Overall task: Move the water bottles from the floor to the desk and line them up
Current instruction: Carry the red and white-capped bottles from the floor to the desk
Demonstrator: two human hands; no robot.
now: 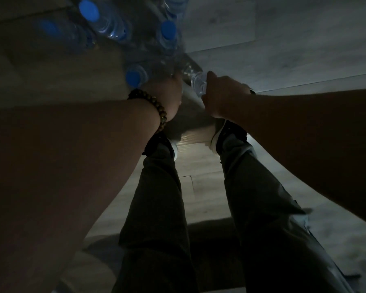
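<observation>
The view is dim and points straight down at the floor. Several clear water bottles with blue caps (pixel 169 31) stand packed together on the floor at the upper left, seemingly inside plastic wrap. My left hand (pixel 167 96), with a bead bracelet on the wrist, reaches down against the near bottle with the blue cap (pixel 133 76); its fingers are hidden behind the hand. My right hand (pixel 222 96) is closed around the top of a clear bottle (pixel 195 79) that leans out of the pack.
Pale wood-plank floor (pixel 283 39) spreads to the right and top. My two legs in dark trousers and my shoes (pixel 220 136) stand directly below the hands. No desk is in view.
</observation>
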